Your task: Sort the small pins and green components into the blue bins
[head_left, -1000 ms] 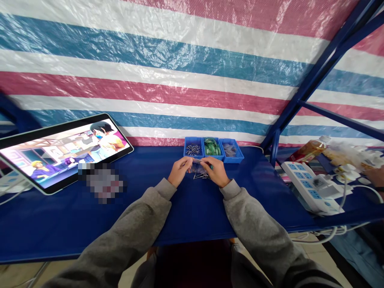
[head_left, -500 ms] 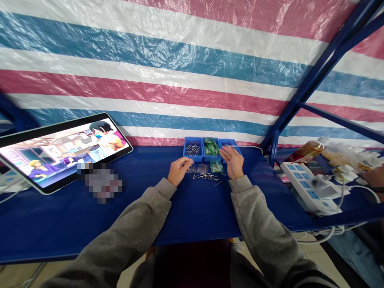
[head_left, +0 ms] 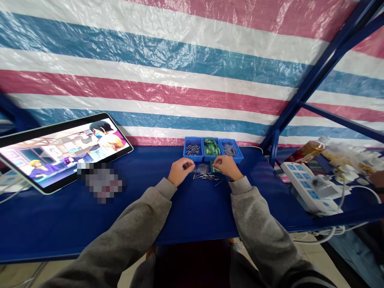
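Note:
My left hand point(head_left: 181, 171) is at the left of a small pile of thin metal pins point(head_left: 207, 176), its thumb and forefinger brought together in a pinch. Whatever they hold is too small to make out. Across the pile, my right hand point(head_left: 228, 167) has its fingertips closed at the edge of a small green packet point(head_left: 214, 168); whether they grip it I cannot tell. Between the hands lies a small clear bag point(head_left: 202, 168). Behind stand three blue bins: the left bin point(head_left: 193, 159) with metal pins, the middle bin point(head_left: 212, 158) with green packets, the right bin point(head_left: 241, 157) with clear plastic bags.
A tablet point(head_left: 66, 150) showing a cartoon leans at the left, near a blurred-out item point(head_left: 103, 182). To the right are a white power strip point(head_left: 309, 188) with plugs and cables, a bottle point(head_left: 309, 150) and blue metal posts point(head_left: 297, 96). Striped sheeting point(head_left: 180, 80) hangs behind.
My right hand has come down and left from in front of the right bin to the green packet, its spread fingers closing. My left hand stays nearly in place, with its fingers shifted slightly.

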Motion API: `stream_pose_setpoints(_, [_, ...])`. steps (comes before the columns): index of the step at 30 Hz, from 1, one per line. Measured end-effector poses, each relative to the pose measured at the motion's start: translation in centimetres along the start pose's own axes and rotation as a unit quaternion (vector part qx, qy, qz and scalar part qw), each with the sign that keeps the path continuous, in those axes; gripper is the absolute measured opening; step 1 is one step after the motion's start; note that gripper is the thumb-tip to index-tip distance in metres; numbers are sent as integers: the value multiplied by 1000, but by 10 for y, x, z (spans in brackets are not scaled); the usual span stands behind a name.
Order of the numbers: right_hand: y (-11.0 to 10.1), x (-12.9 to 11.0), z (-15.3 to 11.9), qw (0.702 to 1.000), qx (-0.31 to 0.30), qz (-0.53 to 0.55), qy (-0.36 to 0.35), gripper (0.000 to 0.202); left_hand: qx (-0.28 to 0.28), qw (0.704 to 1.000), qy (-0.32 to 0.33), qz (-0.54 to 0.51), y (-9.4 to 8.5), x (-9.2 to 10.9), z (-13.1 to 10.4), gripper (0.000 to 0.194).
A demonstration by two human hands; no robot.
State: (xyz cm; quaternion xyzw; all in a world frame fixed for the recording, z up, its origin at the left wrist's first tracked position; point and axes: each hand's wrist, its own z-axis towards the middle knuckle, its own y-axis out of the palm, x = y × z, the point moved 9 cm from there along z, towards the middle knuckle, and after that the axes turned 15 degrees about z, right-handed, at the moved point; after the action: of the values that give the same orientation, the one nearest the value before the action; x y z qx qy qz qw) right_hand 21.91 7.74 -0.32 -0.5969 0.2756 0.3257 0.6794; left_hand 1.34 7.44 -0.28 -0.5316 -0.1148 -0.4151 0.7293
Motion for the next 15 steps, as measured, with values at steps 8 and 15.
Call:
stream_pose_setpoints(8, [46,-16,-16,980,-199,-18,-23,12,-176,958,57,220,33,5,-11,19])
stream_pose_setpoints(15, [54,-7,-13,978,-186,-94,-23,8,-183,946,54,263,32,7,-13,8])
